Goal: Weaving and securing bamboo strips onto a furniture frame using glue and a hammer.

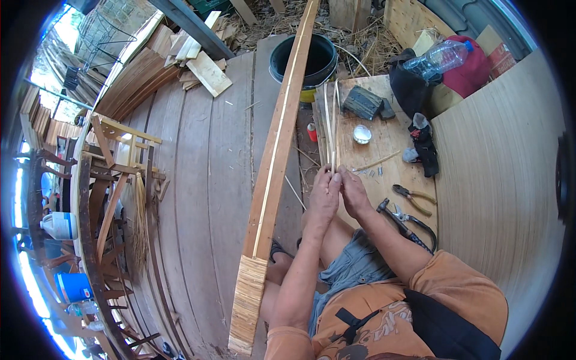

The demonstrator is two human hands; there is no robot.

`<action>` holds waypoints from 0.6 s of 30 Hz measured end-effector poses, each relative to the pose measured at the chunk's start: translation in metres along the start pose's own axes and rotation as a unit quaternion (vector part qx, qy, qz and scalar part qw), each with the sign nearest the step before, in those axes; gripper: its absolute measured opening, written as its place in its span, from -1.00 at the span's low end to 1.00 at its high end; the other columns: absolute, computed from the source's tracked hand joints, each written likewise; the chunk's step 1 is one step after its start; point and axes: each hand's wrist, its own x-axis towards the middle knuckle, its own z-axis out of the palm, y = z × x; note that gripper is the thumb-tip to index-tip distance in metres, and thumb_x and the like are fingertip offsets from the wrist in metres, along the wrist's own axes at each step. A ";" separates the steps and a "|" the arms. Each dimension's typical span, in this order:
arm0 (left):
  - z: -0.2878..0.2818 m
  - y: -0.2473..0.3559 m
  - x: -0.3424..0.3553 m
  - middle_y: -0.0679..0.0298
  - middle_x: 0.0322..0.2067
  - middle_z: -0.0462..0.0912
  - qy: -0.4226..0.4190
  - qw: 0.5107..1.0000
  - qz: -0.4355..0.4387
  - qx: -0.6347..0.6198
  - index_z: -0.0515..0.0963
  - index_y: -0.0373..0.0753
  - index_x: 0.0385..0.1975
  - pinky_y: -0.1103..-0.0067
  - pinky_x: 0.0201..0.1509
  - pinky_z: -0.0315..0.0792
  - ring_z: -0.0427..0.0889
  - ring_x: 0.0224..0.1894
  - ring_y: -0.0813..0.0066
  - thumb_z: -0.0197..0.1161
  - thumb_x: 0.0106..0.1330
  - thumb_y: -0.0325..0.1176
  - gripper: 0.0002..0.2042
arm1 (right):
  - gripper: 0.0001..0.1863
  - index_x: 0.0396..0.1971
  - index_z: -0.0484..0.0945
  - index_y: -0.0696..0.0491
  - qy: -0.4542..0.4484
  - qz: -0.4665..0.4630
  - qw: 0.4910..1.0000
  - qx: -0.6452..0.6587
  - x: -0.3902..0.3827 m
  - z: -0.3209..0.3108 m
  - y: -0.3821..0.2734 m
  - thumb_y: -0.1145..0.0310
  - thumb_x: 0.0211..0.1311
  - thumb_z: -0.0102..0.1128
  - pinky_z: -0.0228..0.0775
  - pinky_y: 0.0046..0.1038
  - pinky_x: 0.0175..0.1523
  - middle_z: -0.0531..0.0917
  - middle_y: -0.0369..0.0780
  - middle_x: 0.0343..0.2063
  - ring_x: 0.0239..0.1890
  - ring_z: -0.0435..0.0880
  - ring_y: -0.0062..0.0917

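Note:
Both hands are together in front of my lap, closed on a few thin pale cane strips (329,120) that stand up and away from me. My left hand (324,195) grips the strips' near ends, its thumb on top. Pressed against it, my right hand (355,193) pinches the same ends, and the fingertips are partly hidden. To the left of my hands a long brown wooden beam (273,174) slants across, with a pale strip down its middle. Its near end is wrapped in rows of cane (248,300).
On the plywood board (375,159) at my right lie pliers (414,198), a hammer (396,219), pruning shears (420,225), a small white pot (362,134) and a dark block (362,102). A black bucket (304,60) stands beyond. Wooden furniture frames (114,144) line the left.

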 end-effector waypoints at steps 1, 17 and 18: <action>0.003 0.004 -0.005 -0.05 0.10 0.49 0.024 1.000 0.008 -0.015 0.52 -0.40 -0.02 0.42 0.30 0.30 0.44 0.21 0.05 0.06 0.47 -0.20 -0.64 | -0.55 0.10 0.47 0.23 -0.018 0.006 0.999 -0.040 -0.003 0.000 -0.005 0.15 0.52 -0.07 0.45 -0.53 0.04 0.63 -0.20 -0.14 -0.11 0.60 -0.59; -0.179 0.120 -0.215 0.16 -0.39 0.65 -0.070 0.909 -0.106 0.398 0.66 -0.21 -0.31 0.34 -0.08 0.45 0.59 -0.20 0.08 0.32 0.13 -0.42 -0.86 | -0.76 -0.02 0.41 0.08 -0.024 0.166 0.968 0.186 0.032 0.075 -0.062 0.27 0.46 0.01 0.59 -0.20 -0.02 0.62 -0.17 -0.23 -0.17 0.67 -0.28; -0.193 0.120 -0.229 0.15 -0.38 0.65 -0.012 0.912 -0.127 0.389 0.67 -0.22 -0.31 0.35 -0.08 0.46 0.60 -0.20 0.09 0.32 0.11 -0.47 -0.86 | -0.78 -0.03 0.41 0.07 -0.072 0.134 0.965 0.215 0.048 0.074 -0.075 0.29 0.46 0.01 0.59 -0.20 -0.02 0.63 -0.19 -0.26 -0.17 0.67 -0.30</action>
